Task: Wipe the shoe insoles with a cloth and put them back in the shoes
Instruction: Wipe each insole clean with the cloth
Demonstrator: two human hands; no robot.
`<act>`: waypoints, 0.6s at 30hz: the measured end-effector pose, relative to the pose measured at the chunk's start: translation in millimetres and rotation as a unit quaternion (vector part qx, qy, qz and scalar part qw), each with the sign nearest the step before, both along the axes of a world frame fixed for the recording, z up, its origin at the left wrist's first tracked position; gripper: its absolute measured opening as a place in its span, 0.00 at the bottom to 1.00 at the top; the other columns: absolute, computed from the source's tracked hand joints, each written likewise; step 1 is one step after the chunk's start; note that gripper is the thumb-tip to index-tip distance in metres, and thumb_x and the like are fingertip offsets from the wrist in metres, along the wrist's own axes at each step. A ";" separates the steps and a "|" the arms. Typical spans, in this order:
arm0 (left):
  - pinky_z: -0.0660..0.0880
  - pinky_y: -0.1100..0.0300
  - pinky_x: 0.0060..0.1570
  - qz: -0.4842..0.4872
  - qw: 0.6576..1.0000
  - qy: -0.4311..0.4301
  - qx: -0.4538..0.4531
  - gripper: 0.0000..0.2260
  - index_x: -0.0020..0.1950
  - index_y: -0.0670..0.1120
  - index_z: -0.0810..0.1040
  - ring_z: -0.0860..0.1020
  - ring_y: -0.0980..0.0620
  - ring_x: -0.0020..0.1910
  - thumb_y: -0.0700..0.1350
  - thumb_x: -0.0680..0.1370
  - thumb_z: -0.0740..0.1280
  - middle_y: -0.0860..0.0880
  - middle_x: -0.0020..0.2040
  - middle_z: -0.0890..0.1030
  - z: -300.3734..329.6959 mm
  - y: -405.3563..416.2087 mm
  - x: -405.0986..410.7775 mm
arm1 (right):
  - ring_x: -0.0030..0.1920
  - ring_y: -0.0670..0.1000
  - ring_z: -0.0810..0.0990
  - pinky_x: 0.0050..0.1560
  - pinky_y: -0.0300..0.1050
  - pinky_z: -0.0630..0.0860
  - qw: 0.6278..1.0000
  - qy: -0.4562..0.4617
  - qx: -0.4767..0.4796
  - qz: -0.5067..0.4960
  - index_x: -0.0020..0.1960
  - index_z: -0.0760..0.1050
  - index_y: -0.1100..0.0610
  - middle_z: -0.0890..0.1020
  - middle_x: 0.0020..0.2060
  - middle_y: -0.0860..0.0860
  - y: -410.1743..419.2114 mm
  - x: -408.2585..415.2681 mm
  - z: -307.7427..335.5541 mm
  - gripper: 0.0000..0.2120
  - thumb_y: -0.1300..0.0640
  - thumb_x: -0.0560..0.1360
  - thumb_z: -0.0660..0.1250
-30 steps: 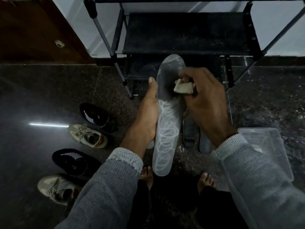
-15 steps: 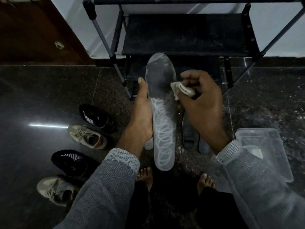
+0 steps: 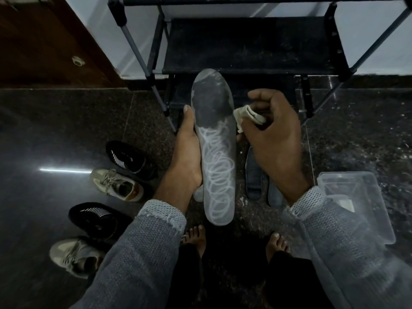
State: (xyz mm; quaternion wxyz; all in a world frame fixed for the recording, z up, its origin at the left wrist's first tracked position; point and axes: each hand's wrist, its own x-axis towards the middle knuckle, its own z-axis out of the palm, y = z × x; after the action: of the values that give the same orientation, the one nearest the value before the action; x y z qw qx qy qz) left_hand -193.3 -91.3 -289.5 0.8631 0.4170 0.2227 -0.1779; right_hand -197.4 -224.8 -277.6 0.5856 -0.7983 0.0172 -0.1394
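Dark speckled stone floor extends to a black shoe rack at the wall; four shoes stand at left, two black knit sneakers and two beige lace-up sneakers. Left hand grips the grey insole by its edge, held above the floor, toe end toward the rack; right hand is curled around a crumpled cloth, just beside the insole's right edge, apparently not on it. White looped residue covers the heel half; wiping appears incomplete. Two dark insoles lie on the floor beneath the right wrist; a clear plastic container sits at right. No insole visibly refitted; reinsertion remains.
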 end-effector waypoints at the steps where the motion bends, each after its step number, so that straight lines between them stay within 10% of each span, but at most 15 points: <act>1: 0.81 0.56 0.47 -0.011 1.000 -0.005 -0.004 0.29 0.51 0.43 0.84 0.83 0.48 0.45 0.64 0.81 0.52 0.43 0.48 0.85 0.9 -0.7 -1.3 | 0.44 0.40 0.80 0.43 0.36 0.79 1.000 -0.005 -0.020 0.009 0.60 0.74 0.56 0.78 0.43 0.41 0.5 -1.3 1.3 0.16 0.64 0.74 0.70; 12: 0.65 0.44 0.71 -0.008 1.000 0.018 -0.015 0.34 0.75 0.40 0.64 0.72 0.41 0.67 0.65 0.81 0.50 0.39 0.68 0.73 -7.3 -1.9 9.4 | 0.50 0.42 0.81 0.50 0.40 0.78 0.987 -0.006 -0.134 0.092 0.63 0.73 0.53 0.84 0.48 0.45 24.6 -14.2 -0.3 0.21 0.65 0.72 0.70; 18: 0.71 0.54 0.56 -0.005 1.000 -0.002 0.009 0.26 0.55 0.42 0.75 0.77 0.50 0.49 0.60 0.82 0.47 0.44 0.48 0.79 -6.1 -5.3 6.6 | 0.48 0.41 0.80 0.48 0.37 0.78 0.987 -0.024 -0.153 0.045 0.63 0.73 0.55 0.81 0.46 0.42 12.4 -8.2 -1.3 0.21 0.64 0.72 0.71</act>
State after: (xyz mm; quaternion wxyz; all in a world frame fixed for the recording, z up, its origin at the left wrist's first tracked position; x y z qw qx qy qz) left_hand -186.7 -96.6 -295.6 0.8590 0.4259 0.2206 -0.1792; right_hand -205.6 -212.4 -279.0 0.4623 -0.8750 -0.0545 -0.1328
